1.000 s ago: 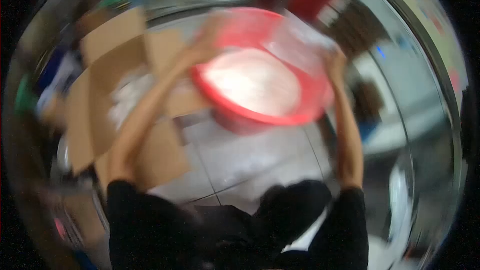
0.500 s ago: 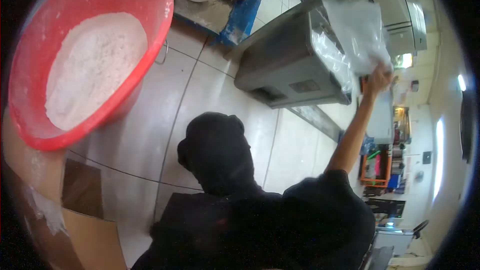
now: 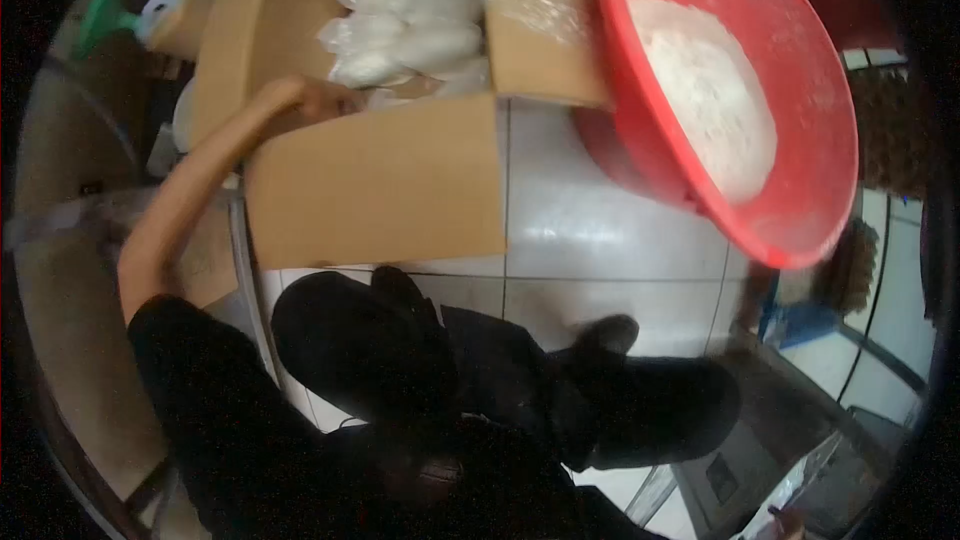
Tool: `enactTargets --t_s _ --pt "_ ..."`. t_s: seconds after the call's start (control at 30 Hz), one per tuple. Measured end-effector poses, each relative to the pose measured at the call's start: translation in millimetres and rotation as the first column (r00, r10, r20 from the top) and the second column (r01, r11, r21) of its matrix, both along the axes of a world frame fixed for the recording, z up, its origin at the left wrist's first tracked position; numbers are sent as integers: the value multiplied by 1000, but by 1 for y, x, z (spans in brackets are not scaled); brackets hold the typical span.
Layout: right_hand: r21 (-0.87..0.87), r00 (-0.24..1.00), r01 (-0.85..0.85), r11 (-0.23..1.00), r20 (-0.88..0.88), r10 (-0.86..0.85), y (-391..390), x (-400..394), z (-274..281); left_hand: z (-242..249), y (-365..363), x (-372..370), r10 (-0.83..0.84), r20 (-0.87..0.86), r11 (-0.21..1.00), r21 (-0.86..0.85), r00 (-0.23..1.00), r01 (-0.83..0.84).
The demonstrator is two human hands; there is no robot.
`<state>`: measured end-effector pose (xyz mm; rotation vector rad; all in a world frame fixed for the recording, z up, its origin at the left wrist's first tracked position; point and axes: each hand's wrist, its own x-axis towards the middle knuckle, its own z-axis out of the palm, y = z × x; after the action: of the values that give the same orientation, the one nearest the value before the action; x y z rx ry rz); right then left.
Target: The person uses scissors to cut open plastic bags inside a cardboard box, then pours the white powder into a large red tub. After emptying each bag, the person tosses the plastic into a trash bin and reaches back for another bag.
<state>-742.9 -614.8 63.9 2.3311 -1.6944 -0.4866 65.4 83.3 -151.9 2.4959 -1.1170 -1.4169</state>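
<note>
My left hand (image 3: pixel 312 98) reaches over the side of an open cardboard box (image 3: pixel 375 185), close to the bags inside. Its fingers are blurred and partly hidden, so I cannot make out whether they grip anything. Several clear plastic bags of something white (image 3: pixel 420 25) lie in the box. Only a small part of my right hand (image 3: pixel 790 523) shows at the bottom right edge, beside the grey bin (image 3: pixel 725 475) with clear plastic at its rim; its grip is not visible.
A big red tub (image 3: pixel 815 130) with white powder (image 3: pixel 715 90) stands right of the box, a box flap (image 3: pixel 545 20) against it. Tiled floor (image 3: pixel 610 230) lies below. Stacked egg trays (image 3: pixel 895 130) are at the far right. A green object (image 3: pixel 105 15) is at upper left.
The view has swung left, bringing the box of bags into sight. My left hand has appeared at the box. My right hand, earlier at a clear plastic sheet over the bin, is now mostly out of view.
</note>
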Motion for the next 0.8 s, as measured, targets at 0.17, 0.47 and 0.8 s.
enactTargets --t_s 0.17,0.47,0.8 --pt "68 983 -38 997 182 25 91 126 54 -30 7 -2 90 -122 992 103 988 -78" --pt "173 761 -596 784 433 483 275 329 75 -74 -9 -9 -88 342 989 141 936 42" --pt "155 731 -646 748 408 547 223 318 51 -98 2 12 -103 375 984 173 921 39"
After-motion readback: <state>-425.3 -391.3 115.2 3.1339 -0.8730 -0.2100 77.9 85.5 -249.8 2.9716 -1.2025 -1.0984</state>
